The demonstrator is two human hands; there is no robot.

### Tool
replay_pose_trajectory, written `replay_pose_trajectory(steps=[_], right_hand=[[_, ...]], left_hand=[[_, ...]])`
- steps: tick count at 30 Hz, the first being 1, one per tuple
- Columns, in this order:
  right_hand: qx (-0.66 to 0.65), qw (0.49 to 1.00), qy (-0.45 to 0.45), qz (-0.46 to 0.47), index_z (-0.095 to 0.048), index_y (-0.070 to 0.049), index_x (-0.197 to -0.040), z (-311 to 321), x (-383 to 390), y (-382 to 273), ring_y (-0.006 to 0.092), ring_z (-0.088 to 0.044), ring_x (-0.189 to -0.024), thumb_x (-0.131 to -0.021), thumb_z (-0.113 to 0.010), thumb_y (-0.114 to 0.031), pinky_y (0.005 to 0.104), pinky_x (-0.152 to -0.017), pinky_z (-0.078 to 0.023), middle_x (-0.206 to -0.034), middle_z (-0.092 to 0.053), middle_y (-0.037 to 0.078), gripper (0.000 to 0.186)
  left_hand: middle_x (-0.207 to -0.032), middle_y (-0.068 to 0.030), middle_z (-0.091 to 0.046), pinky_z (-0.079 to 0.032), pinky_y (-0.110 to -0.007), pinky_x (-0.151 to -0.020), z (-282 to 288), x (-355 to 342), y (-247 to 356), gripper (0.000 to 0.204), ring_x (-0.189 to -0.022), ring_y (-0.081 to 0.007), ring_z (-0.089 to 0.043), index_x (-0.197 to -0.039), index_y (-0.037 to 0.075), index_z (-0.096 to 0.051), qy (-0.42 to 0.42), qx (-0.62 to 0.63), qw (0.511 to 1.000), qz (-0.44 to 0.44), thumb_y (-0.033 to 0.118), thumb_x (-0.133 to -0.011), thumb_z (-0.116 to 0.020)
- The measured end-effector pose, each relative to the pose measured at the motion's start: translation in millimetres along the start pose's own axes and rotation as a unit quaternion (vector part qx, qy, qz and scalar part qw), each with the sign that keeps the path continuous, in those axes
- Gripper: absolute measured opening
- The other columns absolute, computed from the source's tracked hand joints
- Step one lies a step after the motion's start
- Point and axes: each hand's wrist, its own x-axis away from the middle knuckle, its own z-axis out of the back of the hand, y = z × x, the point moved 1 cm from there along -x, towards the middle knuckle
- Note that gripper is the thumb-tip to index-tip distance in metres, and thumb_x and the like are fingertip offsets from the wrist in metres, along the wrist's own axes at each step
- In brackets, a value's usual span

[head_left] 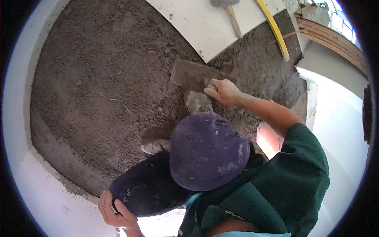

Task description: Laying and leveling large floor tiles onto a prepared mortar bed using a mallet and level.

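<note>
My right hand is closed round the grip of a flat rectangular plastering trowel. The trowel's grey, dusty blade lies on the dark, coarse mortar bed, close to the corner of a white tile. My left hand holds no tool. It rests on my bent left knee, thumb apart from the fingers. Both knees, in dark trousers with pale specks, hide part of the mortar. Below them show two dusty shoes, one just under the trowel.
On the tile lies a mallet with a dark head and wooden handle. A yellow curved-looking bar reaches from tile to mortar. Wooden boards stand at the far right. A red and white item sits beside my right arm. White walls border the mortar.
</note>
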Motion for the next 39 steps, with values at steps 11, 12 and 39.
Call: replay_pose_trajectory(steps=[11,12,39], right_hand=[[-0.066,0.982,0.102,-0.145,-0.059,0.004,-0.096,-13,32,53,0.0424,-0.064,-0.096,-0.094,-0.055,-0.05,0.0506,-0.081,-0.047,-0.096,-0.065,0.028,0.054],[-0.132,0.972,0.097,-0.166,-0.059,0.004,-0.095,-16,50,61,0.0398,-0.065,-0.098,-0.092,-0.057,-0.052,0.0502,-0.081,-0.047,-0.097,-0.066,0.027,0.056],[-0.085,0.975,0.191,0.082,-0.019,0.006,-0.151,23,-91,-68,0.0372,-0.015,-0.148,-0.097,-0.042,-0.059,0.0433,-0.12,-0.016,-0.158,-0.017,0.026,0.088]], left_hand=[[-0.099,-0.0208,-0.066,-0.049,-0.049,-0.087,-3,-12,-5,0.028,-0.095,-0.0387,-0.063,-0.099,-0.007,-0.064,-0.016,0.017,0.999,-0.037,0.019,-0.091,-0.056],[-0.098,-0.0204,-0.066,-0.05,-0.049,-0.087,-3,-14,-5,0.028,-0.095,-0.0387,-0.063,-0.099,-0.006,-0.064,-0.016,0.011,0.999,-0.045,0.019,-0.091,-0.056],[-0.094,-0.016,-0.068,-0.048,-0.045,-0.083,-15,-92,0,0.023,-0.088,-0.0355,-0.064,-0.096,0.0,-0.067,-0.201,0.178,0.942,-0.2,0.02,-0.087,-0.062]])
